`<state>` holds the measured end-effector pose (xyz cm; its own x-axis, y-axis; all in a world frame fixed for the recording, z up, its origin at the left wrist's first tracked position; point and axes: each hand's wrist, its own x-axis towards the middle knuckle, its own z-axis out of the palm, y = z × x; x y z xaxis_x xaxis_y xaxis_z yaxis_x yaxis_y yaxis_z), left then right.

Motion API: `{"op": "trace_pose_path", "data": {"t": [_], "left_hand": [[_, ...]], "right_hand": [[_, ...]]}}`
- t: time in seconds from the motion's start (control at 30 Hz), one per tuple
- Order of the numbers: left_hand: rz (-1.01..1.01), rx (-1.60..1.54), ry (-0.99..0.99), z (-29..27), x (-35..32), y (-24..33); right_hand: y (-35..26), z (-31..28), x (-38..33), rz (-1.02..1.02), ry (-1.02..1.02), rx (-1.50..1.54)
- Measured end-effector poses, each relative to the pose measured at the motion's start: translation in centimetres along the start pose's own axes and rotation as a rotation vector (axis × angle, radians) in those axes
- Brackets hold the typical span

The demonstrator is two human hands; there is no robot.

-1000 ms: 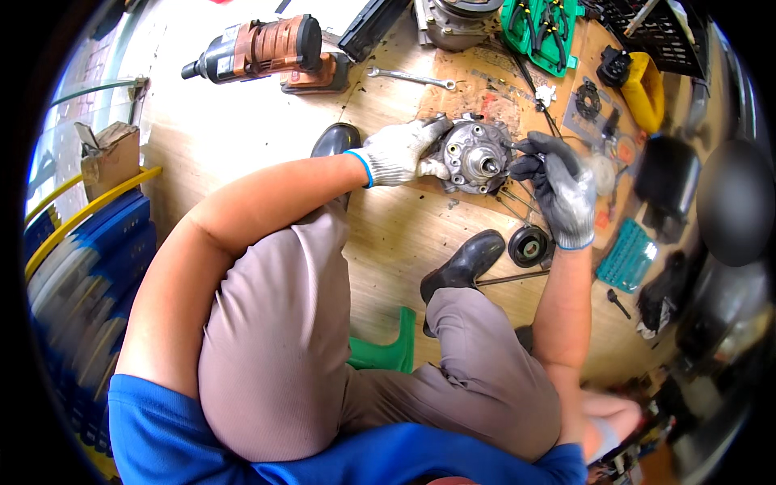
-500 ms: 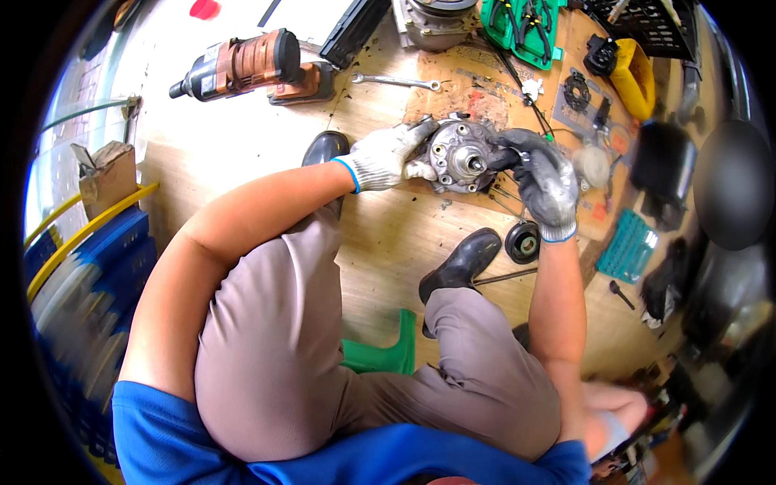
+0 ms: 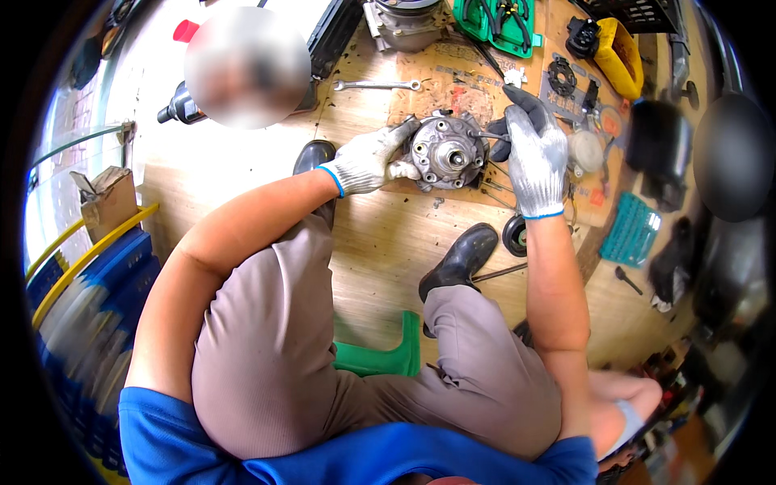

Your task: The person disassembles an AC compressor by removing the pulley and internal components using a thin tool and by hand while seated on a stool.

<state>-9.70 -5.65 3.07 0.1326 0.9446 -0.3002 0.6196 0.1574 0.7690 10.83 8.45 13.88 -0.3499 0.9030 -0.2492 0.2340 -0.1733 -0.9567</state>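
My left hand (image 3: 368,162), in a white knit glove with grey palm coating, is closed on the left edge of a round metal compressor housing (image 3: 453,153). The housing sits with a central shaft and a ring of bolt holes facing up. At its right edge, my gloved right hand (image 3: 533,153) pinches a thin long bolt (image 3: 487,135) between thumb and fingers, the other fingers pointing away from me. The bolt's far end meets the housing's rim; whether it sits in a hole I cannot tell. Several similar thin bolts (image 3: 497,192) lie just below, beside my right wrist.
A combination wrench (image 3: 378,85) lies beyond the housing. Part of a power tool (image 3: 179,109) shows beside a blurred patch. Farther off stand another compressor (image 3: 404,24) and a green plier case (image 3: 499,24). A pulley (image 3: 515,234), teal tray (image 3: 630,229) and yellow container (image 3: 621,61) are at right.
My right hand has turned and lifted slightly, its fingers now pointing away, and the thin bolt shows at the housing's edge. My left hand keeps its grip. The view has shifted a little.
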Motion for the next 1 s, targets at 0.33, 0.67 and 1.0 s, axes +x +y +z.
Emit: {"op": "trace_pose_path", "data": {"t": [0.33,0.67,1.0], "left_hand": [[-0.016,-0.017,-0.015,-0.4,0.0,0.5],[0.010,0.001,0.016,0.1,-0.1,-0.1],[-0.028,0.028,0.019,-0.5,-0.6,-0.1]], "right_hand": [[0.6,-2.2,-1.0,0.053,-0.348,0.174],[-0.7,-1.7,0.1,0.170,-0.222,0.190],[0.1,-1.2,-1.8,-0.169,-0.264,-0.174]]}}
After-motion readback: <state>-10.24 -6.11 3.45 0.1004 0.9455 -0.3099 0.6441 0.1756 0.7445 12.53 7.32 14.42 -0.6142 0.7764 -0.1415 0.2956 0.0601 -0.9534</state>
